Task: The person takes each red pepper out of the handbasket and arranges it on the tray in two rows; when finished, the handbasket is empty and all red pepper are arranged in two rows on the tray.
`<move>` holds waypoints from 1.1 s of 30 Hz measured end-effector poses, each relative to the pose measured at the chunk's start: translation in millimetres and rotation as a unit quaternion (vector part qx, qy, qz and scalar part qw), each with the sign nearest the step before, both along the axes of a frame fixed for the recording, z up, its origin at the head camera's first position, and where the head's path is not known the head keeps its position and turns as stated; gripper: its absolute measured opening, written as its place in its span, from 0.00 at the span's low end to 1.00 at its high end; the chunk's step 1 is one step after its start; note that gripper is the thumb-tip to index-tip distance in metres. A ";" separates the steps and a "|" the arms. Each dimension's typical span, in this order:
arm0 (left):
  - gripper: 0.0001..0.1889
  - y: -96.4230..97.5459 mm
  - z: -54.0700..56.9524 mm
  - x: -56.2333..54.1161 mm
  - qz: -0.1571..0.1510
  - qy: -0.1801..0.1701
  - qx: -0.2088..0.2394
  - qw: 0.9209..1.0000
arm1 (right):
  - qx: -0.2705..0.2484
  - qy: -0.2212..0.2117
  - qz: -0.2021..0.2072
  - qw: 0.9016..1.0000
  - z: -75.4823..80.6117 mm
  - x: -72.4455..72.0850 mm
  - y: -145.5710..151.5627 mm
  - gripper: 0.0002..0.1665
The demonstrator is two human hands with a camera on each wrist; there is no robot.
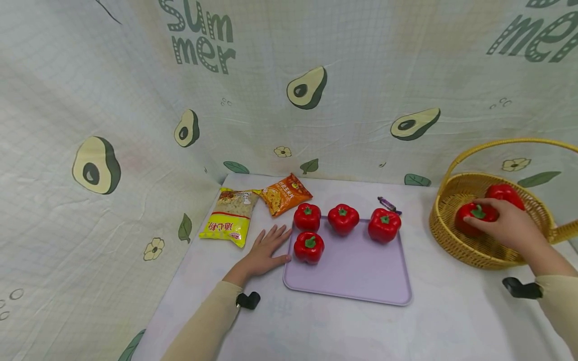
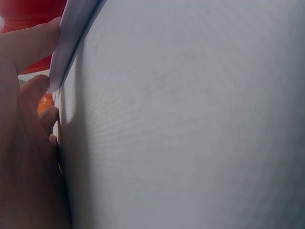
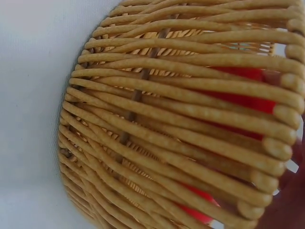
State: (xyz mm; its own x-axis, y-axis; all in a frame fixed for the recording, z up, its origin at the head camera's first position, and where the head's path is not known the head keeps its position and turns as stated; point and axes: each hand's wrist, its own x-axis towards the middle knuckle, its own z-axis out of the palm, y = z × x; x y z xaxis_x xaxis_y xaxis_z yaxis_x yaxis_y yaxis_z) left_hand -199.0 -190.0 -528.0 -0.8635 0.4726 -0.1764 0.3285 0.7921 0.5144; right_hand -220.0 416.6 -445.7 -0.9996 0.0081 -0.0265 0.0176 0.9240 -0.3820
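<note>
My right hand [image 1: 512, 228] reaches into a yellow wicker basket [image 1: 492, 260] on the right and grips a red bell pepper [image 1: 465, 220] with a green stem. Behind it in the basket lies another red bell pepper [image 1: 506, 193]. Through the basket's weave [image 3: 157, 100], red patches show in the right wrist view. My left hand [image 1: 264, 255] lies with spread fingers on the table, fingertips right at the left rim of a lilac tray [image 1: 352, 281]. On the tray sit several red bell peppers [image 1: 309, 247], three of them along its back edge.
Left of the tray lie a yellow pasta bag [image 1: 230, 215] and an orange snack packet [image 1: 285, 194]. A small purple wrapped item [image 1: 387, 204] lies behind the tray's back right corner. The basket's tall handle [image 1: 510, 142] arches over it, and a printed cloth [image 1: 361, 135] hangs behind the table.
</note>
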 end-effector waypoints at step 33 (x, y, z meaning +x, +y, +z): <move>0.42 0.0 -3.0 0.5 0.002 0.010 0.002 1.000 | -0.007 0.053 -0.030 0.998 20.5 27.9 -24.3 0.45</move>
State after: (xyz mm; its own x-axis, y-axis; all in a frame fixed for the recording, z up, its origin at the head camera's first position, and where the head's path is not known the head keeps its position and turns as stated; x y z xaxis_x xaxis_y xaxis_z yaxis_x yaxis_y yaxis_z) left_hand -198.6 -189.9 -531.0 -0.8682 0.4705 -0.1579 0.3359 0.7913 0.5109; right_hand -192.1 392.3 -425.2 -0.9945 0.0693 0.0789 0.0323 0.9169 -0.3978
